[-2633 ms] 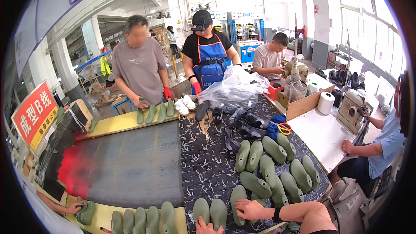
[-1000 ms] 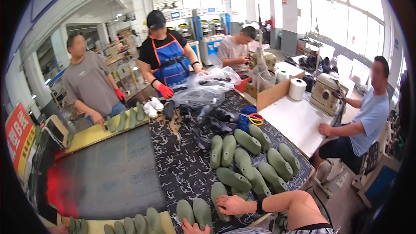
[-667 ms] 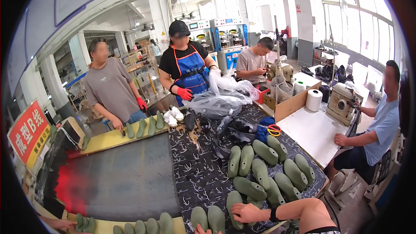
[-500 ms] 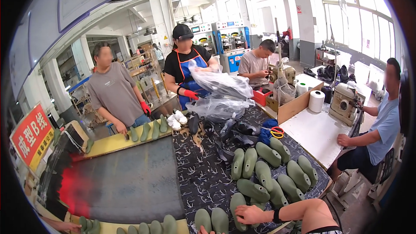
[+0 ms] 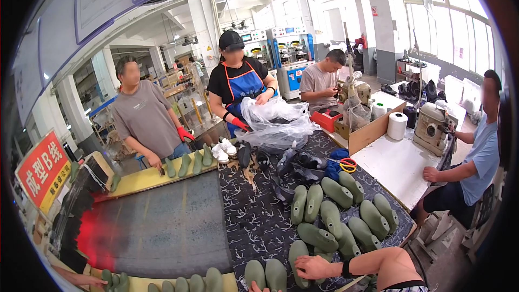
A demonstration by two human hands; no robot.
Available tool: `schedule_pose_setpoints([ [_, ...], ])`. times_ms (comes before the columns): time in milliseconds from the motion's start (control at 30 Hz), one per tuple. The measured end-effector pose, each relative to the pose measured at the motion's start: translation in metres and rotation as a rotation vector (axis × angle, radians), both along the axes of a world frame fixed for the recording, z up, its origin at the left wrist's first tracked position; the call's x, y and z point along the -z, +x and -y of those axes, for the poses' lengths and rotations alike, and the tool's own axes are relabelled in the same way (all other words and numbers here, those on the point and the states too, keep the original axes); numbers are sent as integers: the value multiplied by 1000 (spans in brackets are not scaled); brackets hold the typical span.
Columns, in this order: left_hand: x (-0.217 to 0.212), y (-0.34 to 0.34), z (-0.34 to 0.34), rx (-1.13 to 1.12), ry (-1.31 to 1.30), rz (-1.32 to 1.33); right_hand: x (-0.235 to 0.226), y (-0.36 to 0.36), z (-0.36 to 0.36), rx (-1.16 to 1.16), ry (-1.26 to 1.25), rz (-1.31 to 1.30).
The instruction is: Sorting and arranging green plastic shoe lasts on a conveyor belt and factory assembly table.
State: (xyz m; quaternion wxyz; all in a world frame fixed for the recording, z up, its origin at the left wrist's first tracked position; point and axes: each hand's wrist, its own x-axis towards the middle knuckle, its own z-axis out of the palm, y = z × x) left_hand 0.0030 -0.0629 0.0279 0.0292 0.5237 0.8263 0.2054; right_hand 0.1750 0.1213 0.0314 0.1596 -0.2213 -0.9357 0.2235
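Along the lower edge, my left hand [image 5: 257, 287] shows only its fingertips, closed on the near end of a green shoe last [image 5: 254, 272]. A second green last [image 5: 275, 274] stands right beside it. My right hand [image 5: 312, 267], with a black band at the wrist, curls its fingers over another green shoe last [image 5: 297, 254]. Just beyond that hand, several more green lasts [image 5: 331, 219] lie loosely grouped on the dark patterned cloth [image 5: 243, 227]. My left palm is out of view.
Yellow-edged grey conveyor [image 5: 162, 221] runs at left, with lasts along both edges. Another person's hand [image 5: 89, 279] is at lower left. Dark shoes [image 5: 303, 162], orange-handled scissors [image 5: 347, 165] and clear plastic bags [image 5: 278, 130] lie farther back. People stand or sit around the table.
The person in the blue apron has lowered the plastic bag toward the table. The view has shifted slightly; my hands stay on the lasts.
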Motion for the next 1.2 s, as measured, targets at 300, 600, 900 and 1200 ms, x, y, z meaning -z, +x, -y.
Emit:
schedule_pose_setpoints([
  [300,-6,2,2,-31,-134,71,-5,2,3,-28,23,-66],
  [600,-10,2,-1,-6,-22,55,-4,2,2,-6,25,-102],
  [900,-7,5,1,2,-56,-38,-7,1,4,-1,43,-112],
  [1200,4,-9,-12,8,74,-7,-3,-10,-5,-1,52,-115],
])
